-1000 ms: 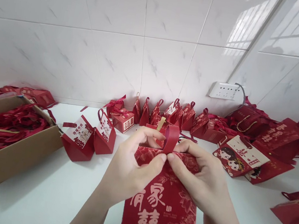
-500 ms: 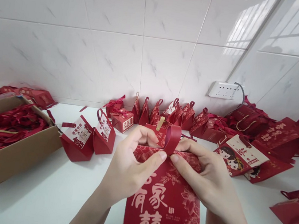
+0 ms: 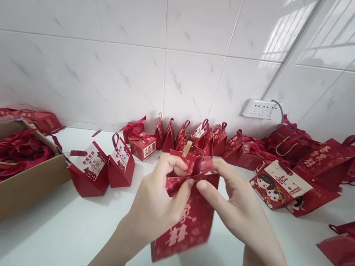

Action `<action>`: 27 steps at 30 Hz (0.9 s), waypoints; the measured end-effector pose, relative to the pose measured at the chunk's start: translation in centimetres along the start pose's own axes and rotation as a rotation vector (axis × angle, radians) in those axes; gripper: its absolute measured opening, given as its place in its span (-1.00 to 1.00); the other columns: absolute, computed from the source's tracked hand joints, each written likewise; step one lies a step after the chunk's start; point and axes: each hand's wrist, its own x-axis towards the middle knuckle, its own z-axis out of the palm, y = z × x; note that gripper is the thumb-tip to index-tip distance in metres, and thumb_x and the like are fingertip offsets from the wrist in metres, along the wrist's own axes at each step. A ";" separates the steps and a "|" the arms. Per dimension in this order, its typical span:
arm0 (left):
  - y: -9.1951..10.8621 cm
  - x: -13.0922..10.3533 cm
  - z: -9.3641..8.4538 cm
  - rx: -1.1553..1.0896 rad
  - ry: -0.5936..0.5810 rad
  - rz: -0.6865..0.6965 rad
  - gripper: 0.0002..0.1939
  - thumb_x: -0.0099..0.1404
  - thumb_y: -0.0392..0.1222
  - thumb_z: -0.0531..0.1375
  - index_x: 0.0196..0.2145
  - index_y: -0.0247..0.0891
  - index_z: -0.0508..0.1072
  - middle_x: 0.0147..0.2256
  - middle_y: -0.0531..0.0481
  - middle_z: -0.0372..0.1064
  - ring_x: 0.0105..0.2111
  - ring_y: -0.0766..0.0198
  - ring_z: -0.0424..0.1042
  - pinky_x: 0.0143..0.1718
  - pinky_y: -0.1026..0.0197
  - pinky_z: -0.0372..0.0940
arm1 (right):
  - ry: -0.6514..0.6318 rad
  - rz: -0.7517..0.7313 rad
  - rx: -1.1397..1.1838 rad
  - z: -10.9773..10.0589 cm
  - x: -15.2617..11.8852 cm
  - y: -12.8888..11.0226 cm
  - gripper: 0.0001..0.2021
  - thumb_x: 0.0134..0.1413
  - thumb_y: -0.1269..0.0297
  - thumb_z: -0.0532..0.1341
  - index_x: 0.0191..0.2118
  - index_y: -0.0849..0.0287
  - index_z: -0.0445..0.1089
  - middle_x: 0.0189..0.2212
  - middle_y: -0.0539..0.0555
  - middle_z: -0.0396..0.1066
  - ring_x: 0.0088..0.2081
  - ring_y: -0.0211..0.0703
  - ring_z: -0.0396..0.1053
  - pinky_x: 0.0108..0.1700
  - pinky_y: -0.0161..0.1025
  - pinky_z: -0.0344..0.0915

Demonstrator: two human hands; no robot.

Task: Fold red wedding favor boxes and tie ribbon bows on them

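In front of me is a red gift box [image 3: 196, 227] printed with pale characters and flowers, its body tilted and slightly blurred. A dark red ribbon loop [image 3: 205, 166] stands up from its top edge. My left hand [image 3: 156, 206] pinches that top edge between thumb and fingers, just left of the loop. On the other side, my right hand [image 3: 239, 206] is closed at the top by the loop, its thumb tip on the front panel. The fingers cover the base of the loop. Behind them stands a red box with a gold tab [image 3: 187, 148].
A cardboard box [image 3: 22, 189] full of red ribbons lies at left. Two small red boxes [image 3: 121, 165] stand beside it. Several looped boxes line the tiled wall. At right are boxes with cartoon figures [image 3: 276, 187], a red bag [image 3: 354, 248] and a power strip [image 3: 261, 109].
The gift box has swung from facing me flat to a tilted, turned pose, its lower end further from me. Both hands stay at its top by the loop. The view has shifted slightly.
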 end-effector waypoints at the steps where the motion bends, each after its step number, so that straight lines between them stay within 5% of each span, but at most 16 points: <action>1: -0.1 -0.2 0.4 0.043 0.011 0.048 -0.82 0.24 -0.34 0.13 -0.25 -0.12 0.21 -0.38 0.15 0.35 -0.37 0.42 0.41 -0.35 0.39 0.27 | 0.054 -0.022 -0.045 0.2 0.1 0.1 -0.89 0.17 0.21 0.17 -0.23 0.11 0.34 -0.29 -0.01 0.37 -0.25 -0.25 0.31 -0.22 -0.35 0.23; 5: -0.1 -0.6 0.8 0.040 -0.038 0.125 -0.88 0.29 -0.30 0.09 -0.24 -0.14 0.21 -0.34 0.10 0.38 -0.37 0.39 0.44 -0.40 0.38 0.29 | 0.154 0.004 -0.033 0.9 0.5 0.7 -0.87 0.18 0.20 0.16 -0.32 0.14 0.31 -0.37 -0.01 0.35 -0.34 -0.26 0.28 -0.33 -0.35 0.20; 10: 0.1 -0.1 -0.8 -0.492 -0.291 -0.184 -0.77 0.37 0.01 -0.04 -0.10 -0.13 0.19 -0.30 0.02 0.34 -0.27 0.29 0.42 -0.34 0.29 0.38 | 0.031 0.003 0.281 0.5 0.8 0.8 -0.77 0.15 0.12 0.19 -0.41 0.17 0.29 -0.47 -0.03 0.29 -0.41 -0.28 0.24 -0.37 -0.36 0.19; 13: -0.4 0.9 -1.3 -0.613 -0.365 -0.330 -0.72 0.35 0.04 -0.01 -0.14 -0.19 0.26 -0.30 0.01 0.32 -0.25 0.27 0.40 -0.31 0.25 0.39 | -0.108 -0.016 0.441 0.4 0.7 0.7 -0.74 0.16 0.07 0.17 -0.37 0.16 0.33 -0.44 -0.01 0.28 -0.39 -0.27 0.23 -0.35 -0.34 0.20; 21: -2.5 1.9 -1.0 -0.603 -0.547 -0.218 -0.63 0.28 -0.05 0.14 0.03 -0.12 0.27 -0.07 -0.07 0.32 -0.10 0.21 0.37 -0.07 0.15 0.31 | -0.164 -0.092 0.503 0.0 0.5 0.9 -0.70 0.27 0.14 0.04 -0.31 0.16 0.46 -0.23 0.13 0.36 -0.21 -0.14 0.33 -0.17 -0.21 0.30; 27: -2.4 1.9 -0.8 -0.376 -0.524 -0.116 -0.52 0.26 -0.25 0.16 0.12 -0.09 0.17 0.11 -0.08 0.22 0.11 0.18 0.25 0.08 0.15 0.23 | -0.189 -0.133 0.345 0.1 0.5 0.8 -0.70 0.29 0.33 0.01 -0.11 -0.01 0.49 -0.01 0.05 0.34 0.09 -0.12 0.24 0.11 -0.17 0.18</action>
